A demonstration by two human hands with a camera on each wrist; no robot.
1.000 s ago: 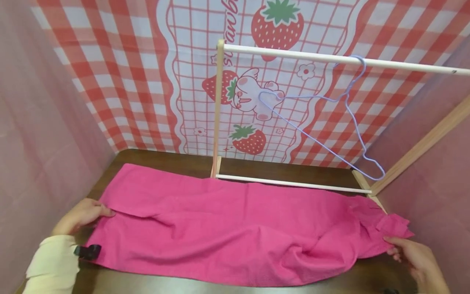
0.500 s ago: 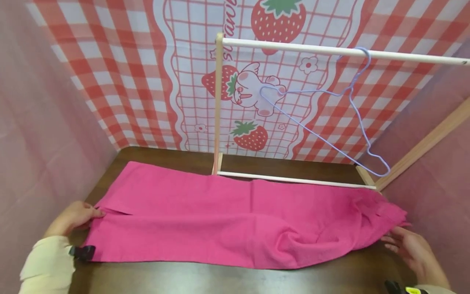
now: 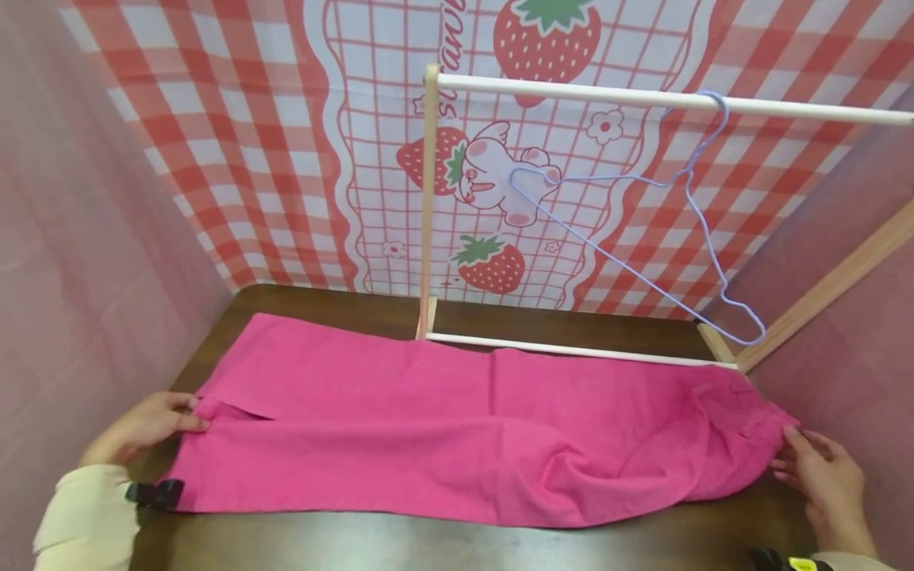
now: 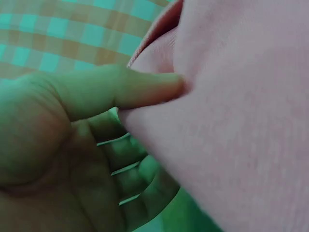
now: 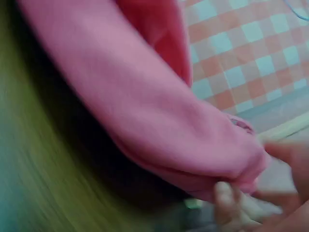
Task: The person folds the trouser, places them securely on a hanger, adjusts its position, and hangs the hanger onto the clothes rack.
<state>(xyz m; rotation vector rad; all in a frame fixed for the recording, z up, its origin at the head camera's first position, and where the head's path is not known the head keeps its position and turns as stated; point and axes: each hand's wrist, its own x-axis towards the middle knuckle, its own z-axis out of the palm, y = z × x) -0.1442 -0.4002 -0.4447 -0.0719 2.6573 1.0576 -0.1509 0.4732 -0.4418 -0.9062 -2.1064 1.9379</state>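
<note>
Left hand (image 3: pixel 150 424) has its thumb over one end of the pink cloth (image 3: pixel 400 460), fingers curled beneath, gap nearly closed in a pinch; right hand (image 3: pixel 824 480) nips the opposite end by its edge, fingers bent close. The cloth lies between both sets of fingers, along the table (image 3: pixel 400 547), a bunched fold (image 3: pixel 560 476) nearer the right ones. Best bet here: a gentle, level pull both ways, easing that fold flat without skewing the left end.

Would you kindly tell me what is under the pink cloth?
The brown table supports the pink cloth, and fingers of the left hand reach partly under one end. Anything else beneath is covered and cannot be seen.
</note>
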